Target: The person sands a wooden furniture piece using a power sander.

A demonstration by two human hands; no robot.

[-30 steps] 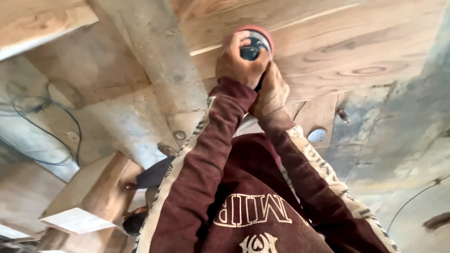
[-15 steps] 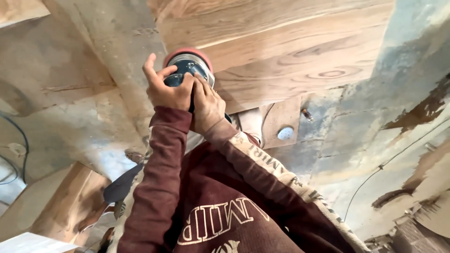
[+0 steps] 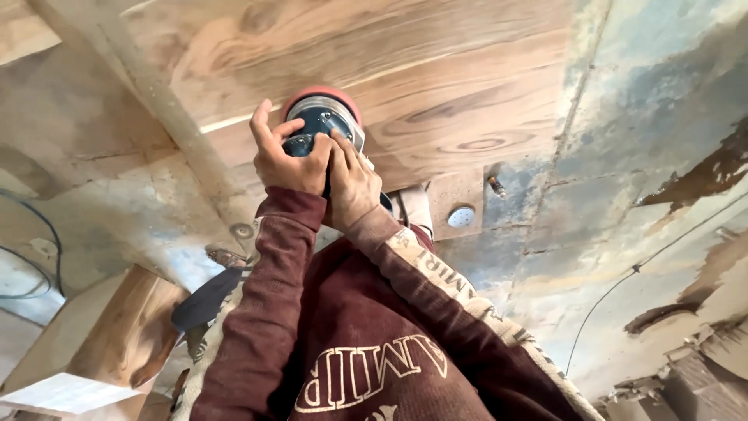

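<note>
Gripping a round sander (image 3: pixel 321 117) against the wooden panel (image 3: pixel 436 74), both hands (image 3: pixel 319 165).

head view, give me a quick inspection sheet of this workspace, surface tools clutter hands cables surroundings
surface: wooden panel with strong grain and knots, made of joined boards
job's things: round sander with a red pad and dark body, pad flat on the panel
clutter: small round white disc on a square board; pale sheet on a wooden block at lower left
grippers: left hand on top of the sander body, right hand beside it on the rear grip; both closed on the tool
cables: dark cable looping at far left; thin wire across the floor at right
surroundings: stained, patchy concrete floor; maroon sleeves with pale stripes
</note>
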